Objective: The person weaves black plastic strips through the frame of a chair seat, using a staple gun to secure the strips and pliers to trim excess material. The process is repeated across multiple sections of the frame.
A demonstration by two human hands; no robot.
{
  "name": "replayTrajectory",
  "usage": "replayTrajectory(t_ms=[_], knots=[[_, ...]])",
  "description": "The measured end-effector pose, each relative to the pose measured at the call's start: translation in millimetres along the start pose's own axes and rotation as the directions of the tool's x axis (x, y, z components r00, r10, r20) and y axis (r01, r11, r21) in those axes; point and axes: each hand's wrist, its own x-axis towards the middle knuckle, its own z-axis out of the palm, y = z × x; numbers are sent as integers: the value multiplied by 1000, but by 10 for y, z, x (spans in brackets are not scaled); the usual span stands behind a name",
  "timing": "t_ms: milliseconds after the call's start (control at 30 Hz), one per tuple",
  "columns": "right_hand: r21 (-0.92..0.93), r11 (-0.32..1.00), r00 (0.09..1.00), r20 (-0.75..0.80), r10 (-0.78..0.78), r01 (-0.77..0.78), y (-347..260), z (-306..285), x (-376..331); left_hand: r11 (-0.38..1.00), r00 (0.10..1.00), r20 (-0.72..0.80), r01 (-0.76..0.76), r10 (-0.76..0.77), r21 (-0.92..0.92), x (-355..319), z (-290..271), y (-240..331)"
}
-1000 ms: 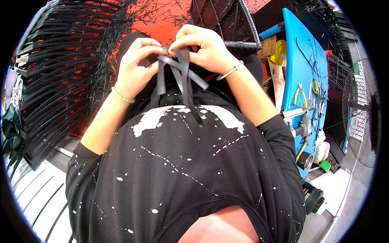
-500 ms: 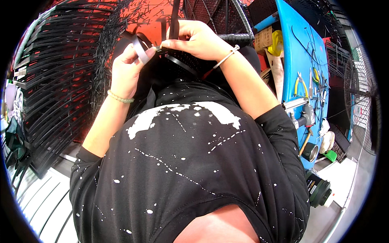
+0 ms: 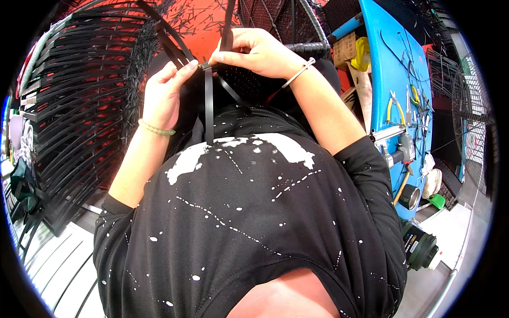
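Observation:
Several flat black strips cross where my two hands meet. My left hand [image 3: 162, 98] is closed, thumb and fingers pinching the strips [image 3: 168, 43] that fan up and to the left. One strip [image 3: 209, 108] hangs down from the crossing towards my shirt; another slants down to the right. Close beside it, my right hand [image 3: 260, 50] is closed with its thumb pressed against its fingers on an upright strip [image 3: 228, 24] that runs out at the top edge. Its curled fingertips are partly hidden.
Curved black strips [image 3: 79, 106] are stacked at the left. Black scraps litter the red surface [image 3: 196, 24] ahead, beside a dark woven piece [image 3: 268, 21]. A blue board [image 3: 387, 69] on the right bears pliers [image 3: 394, 108], a vise-like metal tool [image 3: 405, 148] and a roll [image 3: 409, 197].
The pale looped strip end by my left thumb has swung down and now hangs straight. My left thumb has shifted slightly left, and the strips above it spread further up. My right hand has barely moved.

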Motion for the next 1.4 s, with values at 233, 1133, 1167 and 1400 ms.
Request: replayTrajectory(t_ms=[233, 1133, 1167, 1400], knots=[[-270, 961, 986, 164, -12, 57, -368, -73, -16, 1000, 1000, 9, 6, -6, 13, -3, -4, 62], [-118, 976, 983, -35, 178, -181, -53, 145, 164, 996, 996, 36, 82, -81, -38, 72, 6, 126], [-138, 970, 980, -28, 196, -198, -27, 130, 177, 995, 995, 41, 88, -87, -37, 101, 2, 127], [-36, 982, 983, -14, 184, -185, 82, 123, 198, 985, 977, 125, 171, -174, 33, 218, -81, 185]])
